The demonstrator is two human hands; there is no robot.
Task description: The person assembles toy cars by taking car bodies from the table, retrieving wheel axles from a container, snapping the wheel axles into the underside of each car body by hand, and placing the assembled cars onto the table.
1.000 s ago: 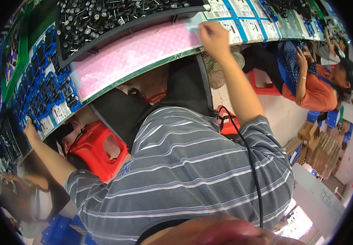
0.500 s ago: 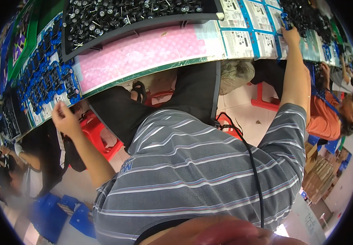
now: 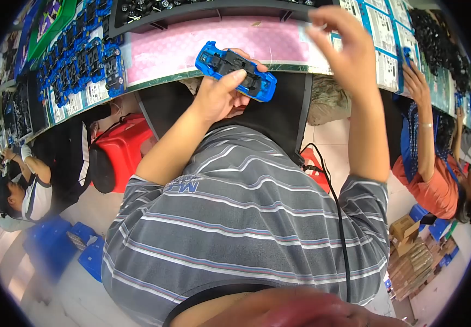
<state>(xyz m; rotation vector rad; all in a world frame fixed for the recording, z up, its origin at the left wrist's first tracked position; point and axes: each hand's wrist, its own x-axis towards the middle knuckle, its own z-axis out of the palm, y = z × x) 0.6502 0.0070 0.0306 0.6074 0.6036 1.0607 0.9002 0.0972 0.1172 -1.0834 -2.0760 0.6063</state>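
My left hand (image 3: 217,97) holds a blue toy car (image 3: 254,83) just over the bench's front edge. The car's black underside faces up, and my thumb presses on its middle. My right hand (image 3: 351,53) is raised over the bench to the right of the car, thumb and fingers apart, with nothing visible in it. Behind both hands lies a black tray (image 3: 213,13) of small wheels with metal axles. To the left, several blue toy cars (image 3: 83,68) stand in rows, black parts showing.
Pink bubble wrap (image 3: 164,54) covers the bench in front of me. On the right, a co-worker's hand (image 3: 416,82) reaches to a small blue thing near a pile of black parts (image 3: 437,43). A red stool (image 3: 124,144) and blue bins (image 3: 56,248) are on the left.
My left hand has come from beside the rows of cars to the middle and now grips a toy car. My right hand has drawn back from a blue thing at the far right.
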